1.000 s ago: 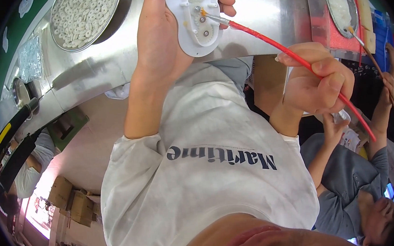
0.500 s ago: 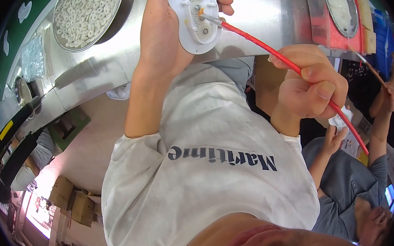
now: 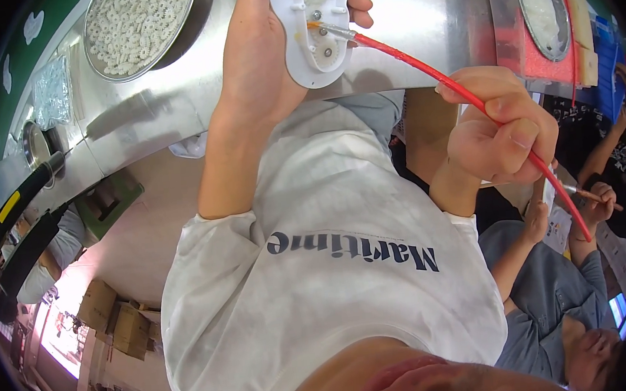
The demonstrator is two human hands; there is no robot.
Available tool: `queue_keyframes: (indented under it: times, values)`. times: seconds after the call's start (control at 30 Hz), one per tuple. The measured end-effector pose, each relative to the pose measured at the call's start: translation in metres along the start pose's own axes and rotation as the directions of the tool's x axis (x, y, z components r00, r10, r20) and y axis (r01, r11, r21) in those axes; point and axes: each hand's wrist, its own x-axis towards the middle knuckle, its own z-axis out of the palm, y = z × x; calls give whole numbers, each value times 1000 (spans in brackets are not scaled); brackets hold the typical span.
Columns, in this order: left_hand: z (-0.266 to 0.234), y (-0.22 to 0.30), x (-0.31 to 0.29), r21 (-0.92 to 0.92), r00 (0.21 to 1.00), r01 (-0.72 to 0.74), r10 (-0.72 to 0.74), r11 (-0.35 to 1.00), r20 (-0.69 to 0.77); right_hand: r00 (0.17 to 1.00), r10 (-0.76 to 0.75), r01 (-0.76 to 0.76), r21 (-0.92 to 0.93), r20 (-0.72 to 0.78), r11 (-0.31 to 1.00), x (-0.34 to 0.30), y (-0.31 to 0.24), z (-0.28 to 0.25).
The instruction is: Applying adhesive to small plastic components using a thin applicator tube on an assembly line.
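Note:
My left hand (image 3: 256,59) is closed around a white plastic housing (image 3: 308,69) near the top of the view. Its open inner side faces up, showing a row of small pale gears (image 3: 319,10) with metal pins in a recess. A slim red-handled brush (image 3: 421,65) is pinched in my right hand (image 3: 504,123), its handle slanting down to the right past my fist. The bristle tip touches, or is just over, the gears in the housing. Some fingers of my left hand are hidden behind the housing.
A round metal bowl of small white gears (image 3: 139,32) stands on the metal table (image 3: 416,15) at left, beside a clear plastic bag (image 3: 52,92). At right, a dish of whitish paste (image 3: 541,12) sits in red foam (image 3: 511,36). A co-worker (image 3: 544,279) holds another brush nearby.
The brush tip has shifted slightly left and down across the gears, and my right hand has moved a little right. The co-worker's brush hand has moved down and left, away from the dish.

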Motion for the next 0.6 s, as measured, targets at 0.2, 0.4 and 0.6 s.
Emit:
queue_keyframes:
  times: [0.2,0.4,0.6]
  values:
    - [1,1,0,82,992,-30,40,996,-122,999,22,-22,15,-24,1000,1,3,-8]
    - [-7,0,3,-12,1000,19,-19,1000,2,1000,9,-9,61,8,998,-4,-2,1]
    - [-2,1,3,9,1000,0,0,1000,2,999,37,-37,-10,-21,999,-2,0,-2]
